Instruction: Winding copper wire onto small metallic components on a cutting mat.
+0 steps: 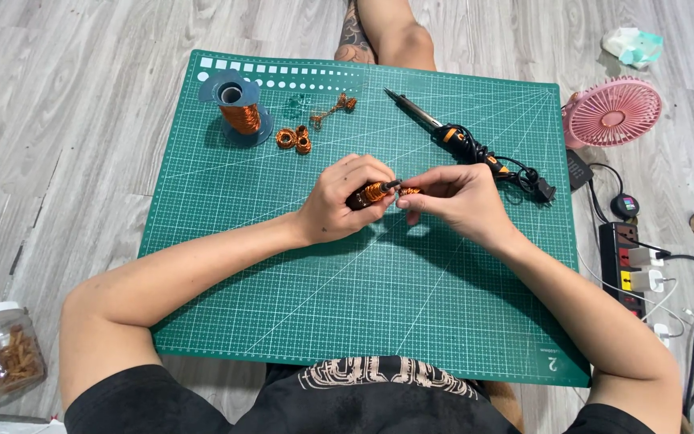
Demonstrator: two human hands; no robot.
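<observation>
Overhead view of a person seated on a grey wood floor at a green cutting mat (283, 305). At the mat's centre, the left hand (343, 201) is closed around a dark rod wound with copper wire (373, 193). The right hand (459, 197) pinches a small copper coil (410, 191) at the rod's tip. Toward the mat's far left corner stands a copper wire spool (238, 112), with two small wound coils (294, 140) beside it. A soldering iron (451, 137) lies toward the mat's far right corner. A pink fan (612, 112) sits off the mat's right edge.
</observation>
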